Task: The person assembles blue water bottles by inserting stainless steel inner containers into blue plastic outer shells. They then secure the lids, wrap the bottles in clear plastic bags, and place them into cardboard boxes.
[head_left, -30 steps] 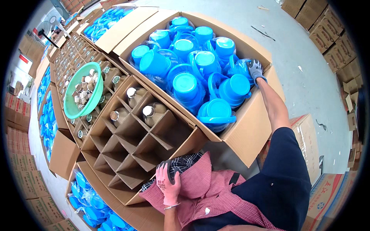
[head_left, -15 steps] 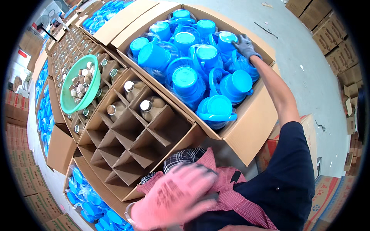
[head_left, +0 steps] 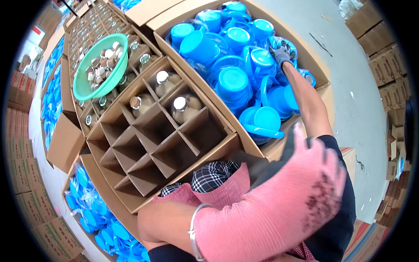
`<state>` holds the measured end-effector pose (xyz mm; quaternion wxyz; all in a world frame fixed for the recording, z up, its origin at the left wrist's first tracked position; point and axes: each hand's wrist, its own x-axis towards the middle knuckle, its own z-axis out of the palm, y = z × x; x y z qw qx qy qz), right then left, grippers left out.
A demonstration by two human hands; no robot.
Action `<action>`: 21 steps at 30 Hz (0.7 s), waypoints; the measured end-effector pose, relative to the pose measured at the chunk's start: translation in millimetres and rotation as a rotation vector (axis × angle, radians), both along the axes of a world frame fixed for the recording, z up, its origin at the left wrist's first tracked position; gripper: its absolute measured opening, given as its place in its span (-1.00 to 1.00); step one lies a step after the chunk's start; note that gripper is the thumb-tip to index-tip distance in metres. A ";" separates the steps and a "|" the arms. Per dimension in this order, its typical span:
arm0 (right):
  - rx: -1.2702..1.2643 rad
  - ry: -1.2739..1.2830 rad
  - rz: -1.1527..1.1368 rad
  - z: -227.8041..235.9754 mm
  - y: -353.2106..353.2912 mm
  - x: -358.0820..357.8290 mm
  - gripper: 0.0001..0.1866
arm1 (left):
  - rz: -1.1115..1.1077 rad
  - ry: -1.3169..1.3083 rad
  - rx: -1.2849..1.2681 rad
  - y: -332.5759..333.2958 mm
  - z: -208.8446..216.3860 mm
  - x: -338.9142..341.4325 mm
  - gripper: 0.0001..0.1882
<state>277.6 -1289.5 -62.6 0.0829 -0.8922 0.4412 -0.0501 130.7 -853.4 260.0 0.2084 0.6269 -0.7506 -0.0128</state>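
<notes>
The pink-knit left hand (head_left: 301,185) splays its fingers. The gray-gloved right hand (head_left: 282,55) touches a glossy blue cup (head_left: 273,42), grip unclear.

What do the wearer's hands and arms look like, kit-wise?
Left hand: pink ribbed-looking glove with a dark print, too blurred to make out, and a silver-coloured bangle at the wrist. Right hand: grey glove with darker fingers; bare right forearm below a dark navy short sleeve.
</notes>
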 end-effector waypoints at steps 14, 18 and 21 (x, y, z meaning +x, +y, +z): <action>-0.027 -0.963 0.457 362.8 49.2 -161.9 -0.65 | 0.506 0.606 -0.352 -5.8 -101.4 13.2 -0.49; 0.147 -1.053 0.809 467.2 208.5 -230.6 -0.59 | 0.680 0.560 -0.735 -34.9 -89.4 11.3 -0.29; 0.374 -1.092 0.966 491.9 261.6 -270.1 -0.54 | 0.729 0.728 -0.897 -28.1 -85.0 23.9 -0.35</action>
